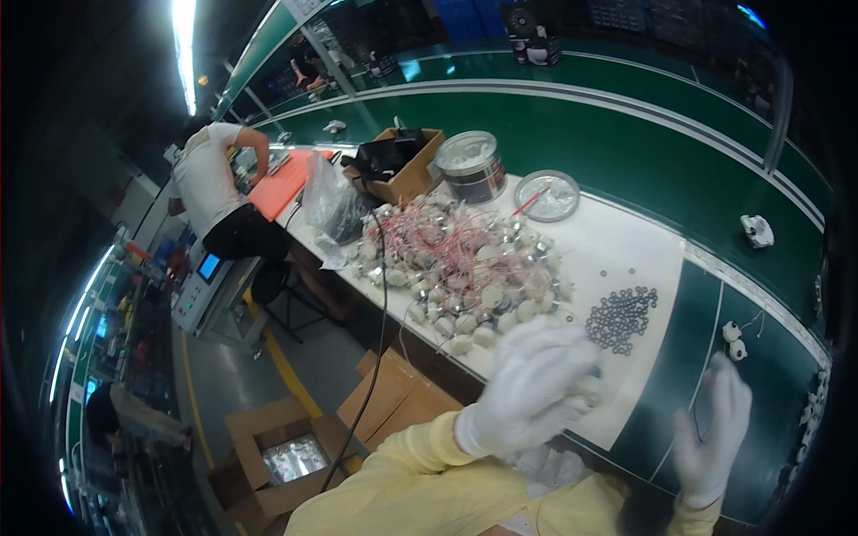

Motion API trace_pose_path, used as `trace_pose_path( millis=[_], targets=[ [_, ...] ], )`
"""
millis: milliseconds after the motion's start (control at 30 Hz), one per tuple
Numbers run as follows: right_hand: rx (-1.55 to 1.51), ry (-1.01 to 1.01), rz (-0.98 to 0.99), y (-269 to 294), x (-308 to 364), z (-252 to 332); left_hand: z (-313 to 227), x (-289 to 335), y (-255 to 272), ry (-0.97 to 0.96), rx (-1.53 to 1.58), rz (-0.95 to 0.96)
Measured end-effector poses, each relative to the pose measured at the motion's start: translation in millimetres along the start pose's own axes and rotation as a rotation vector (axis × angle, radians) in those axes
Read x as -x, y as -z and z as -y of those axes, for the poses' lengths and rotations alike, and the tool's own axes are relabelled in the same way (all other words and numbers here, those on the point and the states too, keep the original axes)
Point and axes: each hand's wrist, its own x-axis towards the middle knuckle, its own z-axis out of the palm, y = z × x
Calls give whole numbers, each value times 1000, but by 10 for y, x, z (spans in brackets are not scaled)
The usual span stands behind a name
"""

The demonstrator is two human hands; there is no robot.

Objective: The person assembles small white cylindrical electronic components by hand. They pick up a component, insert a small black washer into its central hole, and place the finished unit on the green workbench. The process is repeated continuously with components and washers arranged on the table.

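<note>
White gloves cover both my hands. My left hand [536, 386] is raised over the near edge of the white table, fingers curled round a pale rounded part [588, 389] that is mostly hidden by the glove. To the right, my right hand [717, 431] hovers over the dark green work surface with thumb and fingers apart, holding nothing I can see. Beyond my left hand lies a heap of small motors [490, 293] with white round caps and red wires. Dark metal rings [622, 320] lie spread on the white table between my hands.
Behind the heap stand a metal can [470, 170], a round lid [547, 196] with a red stick, a cardboard box [411, 166] and a plastic bag [332, 204]. A conveyor [626, 125] runs beyond. Two joined white parts [734, 341] lie right. A co-worker [214, 179] bends at far left.
</note>
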Motion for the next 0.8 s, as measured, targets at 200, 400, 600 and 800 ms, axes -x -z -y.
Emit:
trace_pose_path(
  millis=[200,400,600,800],
  targets=[
    [-373,84,-289,-986,179,632,-139,52,-584,-22,198,-9],
    [-917,-37,-341,-1229,393,623,-181,190,-447,31,220,-26],
    [-1668,-33,-377,-900,229,471,196,455,-408,77,-135,-57],
    [-2204,218,26,-504,139,159,609,469,-155,189,-309,-60]
  ],
)
